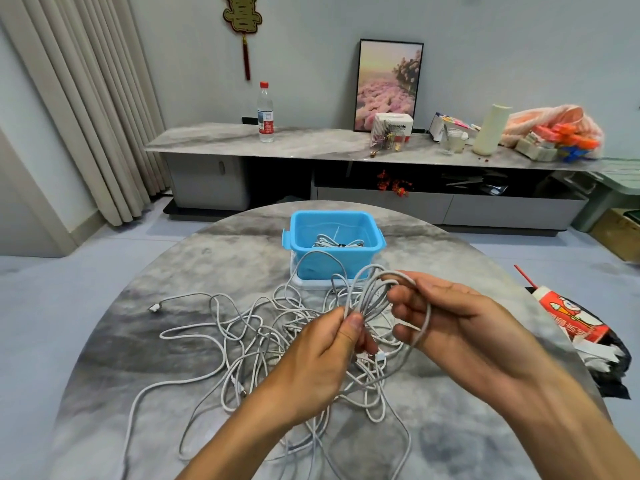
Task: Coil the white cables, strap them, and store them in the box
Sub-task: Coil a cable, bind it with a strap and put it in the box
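Two bare hands meet at the lower centre of the frame, above a round grey marbled table [104, 393]. The left hand [322, 358] pinches a gathered bunch of loops of white braided cable [367, 299] between thumb and fingers. The right hand [446, 317] has its fingers curled round the far side of the same loops, with one strand running across them. So one partly wound coil hangs between the two hands.

Below and to the left of the hands, a loose tangle of white cables [249, 341] sprawls over the tabletop; how many separate cables make it up cannot be told. One white plug end [153, 308] lies apart at the left of the tangle.

Just beyond the hands, at mid-frame, stands one light-blue rectangular plastic box [374, 258], open, resting on a white lid or base. Inside it lies one coiled white cable bound with a dark strap [337, 244].

At the right edge, one red-and-white printed bag [571, 323] lies on a black sheet.

Farther back, a long grey marbled sideboard [311, 142] runs along the wall. On it stand one clear plastic bottle with a red cap [265, 114], one black-framed picture of pink flowers [388, 84], one white carton [394, 124] and one cream cylinder [491, 129].
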`<state>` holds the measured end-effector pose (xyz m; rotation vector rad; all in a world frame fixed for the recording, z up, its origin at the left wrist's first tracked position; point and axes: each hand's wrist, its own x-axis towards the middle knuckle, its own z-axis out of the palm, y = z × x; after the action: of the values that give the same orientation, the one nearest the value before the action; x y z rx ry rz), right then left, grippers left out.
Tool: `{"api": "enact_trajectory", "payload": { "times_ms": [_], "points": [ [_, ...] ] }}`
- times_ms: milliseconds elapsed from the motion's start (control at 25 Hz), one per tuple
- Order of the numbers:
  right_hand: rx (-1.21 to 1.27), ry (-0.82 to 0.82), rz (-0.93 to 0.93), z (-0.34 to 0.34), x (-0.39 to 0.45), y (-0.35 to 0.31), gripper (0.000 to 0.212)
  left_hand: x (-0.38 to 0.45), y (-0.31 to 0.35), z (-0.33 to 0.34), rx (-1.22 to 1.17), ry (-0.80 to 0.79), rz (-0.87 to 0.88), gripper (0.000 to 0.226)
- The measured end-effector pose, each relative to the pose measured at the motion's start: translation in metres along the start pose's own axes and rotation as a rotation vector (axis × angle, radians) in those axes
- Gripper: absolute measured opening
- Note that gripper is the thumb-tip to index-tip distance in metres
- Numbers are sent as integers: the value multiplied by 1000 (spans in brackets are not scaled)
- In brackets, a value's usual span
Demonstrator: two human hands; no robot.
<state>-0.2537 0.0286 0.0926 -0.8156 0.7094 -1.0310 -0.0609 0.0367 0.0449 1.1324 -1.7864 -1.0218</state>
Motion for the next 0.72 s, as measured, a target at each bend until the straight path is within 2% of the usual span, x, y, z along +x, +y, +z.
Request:
{"api": "enact_trajectory", "payload": {
  "times_ms": [200, 440, 520, 600, 720],
  "points": [
    [197, -15, -53, 16, 2, 19, 37, 0, -2, 4, -252, 37, -75, 44],
    [351, 63, -192, 25, 7, 34, 45, -3, 6, 13, -613, -80, -232, 44],
    [216, 82, -199, 23, 8, 33, 41, -3, 7, 11, -664, -89, -281, 34],
    [-93, 147, -253, 22, 8, 30, 31, -2, 7, 10, -648, -109, -304, 31],
    [-578, 345, -480, 18, 5, 24, 23, -3, 9, 13, -608, -143, -294, 31]
  ]
}}
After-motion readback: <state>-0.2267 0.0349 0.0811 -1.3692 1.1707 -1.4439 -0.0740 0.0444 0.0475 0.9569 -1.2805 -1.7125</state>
